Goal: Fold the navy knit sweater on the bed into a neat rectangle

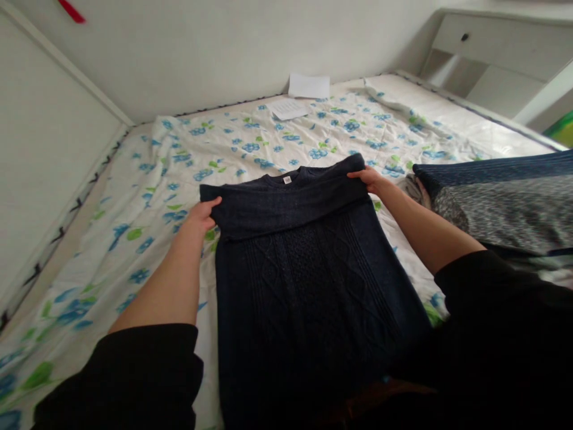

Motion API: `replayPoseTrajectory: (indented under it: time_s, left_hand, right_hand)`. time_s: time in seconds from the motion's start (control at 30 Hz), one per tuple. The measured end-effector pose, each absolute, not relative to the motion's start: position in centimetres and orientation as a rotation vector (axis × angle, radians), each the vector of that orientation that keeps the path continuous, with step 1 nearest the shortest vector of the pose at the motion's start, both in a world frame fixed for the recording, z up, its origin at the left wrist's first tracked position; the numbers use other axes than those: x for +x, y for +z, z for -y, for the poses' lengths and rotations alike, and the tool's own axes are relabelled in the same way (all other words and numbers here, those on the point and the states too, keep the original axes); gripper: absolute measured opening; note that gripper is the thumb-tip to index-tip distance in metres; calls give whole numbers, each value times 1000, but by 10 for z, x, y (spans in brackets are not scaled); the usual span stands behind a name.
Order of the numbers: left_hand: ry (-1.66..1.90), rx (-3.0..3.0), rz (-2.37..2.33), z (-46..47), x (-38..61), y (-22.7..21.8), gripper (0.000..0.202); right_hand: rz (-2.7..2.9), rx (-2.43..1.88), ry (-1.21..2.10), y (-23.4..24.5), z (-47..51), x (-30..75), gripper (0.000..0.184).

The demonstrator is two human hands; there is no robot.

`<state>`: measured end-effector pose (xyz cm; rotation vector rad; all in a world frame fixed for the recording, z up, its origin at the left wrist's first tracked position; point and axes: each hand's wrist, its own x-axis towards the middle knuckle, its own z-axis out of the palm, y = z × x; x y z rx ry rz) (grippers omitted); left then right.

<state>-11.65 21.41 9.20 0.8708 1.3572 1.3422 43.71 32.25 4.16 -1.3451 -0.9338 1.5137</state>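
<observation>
A: Head view, biggest thing first: what fills it?

B: A bed (pixel 147 197) under a white sheet printed with blue flowers and green leaves, reaching back to the white wall. A dark navy sweater (pixel 308 280) lies flat on it, front down the middle, hem toward the person, collar toward the wall. It has a cable-knit pattern on the body and a small white tag (pixel 287 179) at the neck.

A: And beside it?

B: To the right, a pile (pixel 496 203) of folded grey and blue clothes, near the sweater but apart from it. Farther back, two white papers (pixel 299 95) lie by the wall, and a white cabinet (pixel 487 54) stands at the right corner.

A: Where are the hands against the sweater?

B: At its far end, one at each shoulder. The top band of the sweater is folded over, and the hands sit at the two ends of that fold, so nearly the whole garment lies between and below them.

A: How does the left hand (pixel 202 214) hold?

B: Fingers are curled over the left edge of the fold, closed on the cloth.

A: The right hand (pixel 369 178)?

B: Fingers lie closed over the right corner of the fold, pinching the knit. Both forearms are bare, with black sleeves pushed up to the elbows.
</observation>
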Motion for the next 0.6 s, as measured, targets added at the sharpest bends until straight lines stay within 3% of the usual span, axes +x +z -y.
replayPoseTrajectory:
  time_s: [0.13,0.23,0.33,0.4,0.5,0.6]
  left_hand:
    - [1431,937,-1239,-185,-145,142,64]
    - [1374,1026,-1215,-99,-168,157,76]
    - [1113,1027,-1456,15,-178,151,53]
    - [665,1109,-1501,80,-176,143,34]
    - [295,1200,-1463,138,-165,138,37]
    - [429,1054,-1592,155,-150,138,57]
  right_hand:
    - [1060,-976,1451,94,-292,463,46]
    - [1186,-928,1442,107,-227,521,40]
    - [1424,-1095,1526,85,-146,583,25]
    - [1702,-1253,1741,62,-97,606,27]
    - [1755,-1468,1767,37,-48,608,27]
    - [1575,-1629,1720,33,-33,589,32]
